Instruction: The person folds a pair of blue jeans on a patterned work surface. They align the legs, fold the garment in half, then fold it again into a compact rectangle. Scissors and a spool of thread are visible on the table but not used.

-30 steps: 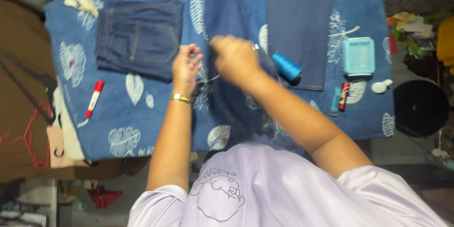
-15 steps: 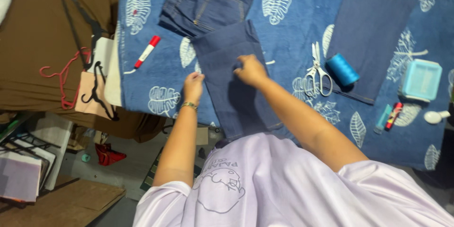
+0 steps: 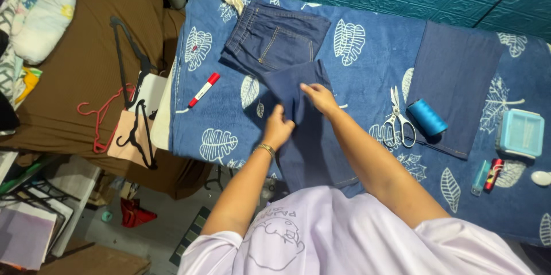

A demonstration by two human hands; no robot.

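A pair of dark blue jeans (image 3: 275,40) lies on a table covered with a blue leaf-print cloth (image 3: 367,51). One trouser leg (image 3: 313,143) runs down toward me. My left hand (image 3: 278,128) pinches the left edge of that leg, a bracelet on its wrist. My right hand (image 3: 320,98) presses on the denim just above and to the right, near the fold at the knee. Both hands touch the fabric.
A red-capped white marker (image 3: 203,90) lies left of the jeans. Scissors (image 3: 397,116), a blue thread spool (image 3: 427,117), a flat piece of denim (image 3: 456,91), a pale blue box (image 3: 520,133) and small items sit at right. Hangers (image 3: 129,103) rest on a brown surface at left.
The view has shifted so the table sits more to the right. My hands have moved closer together on the trouser leg, gathering its upper part.
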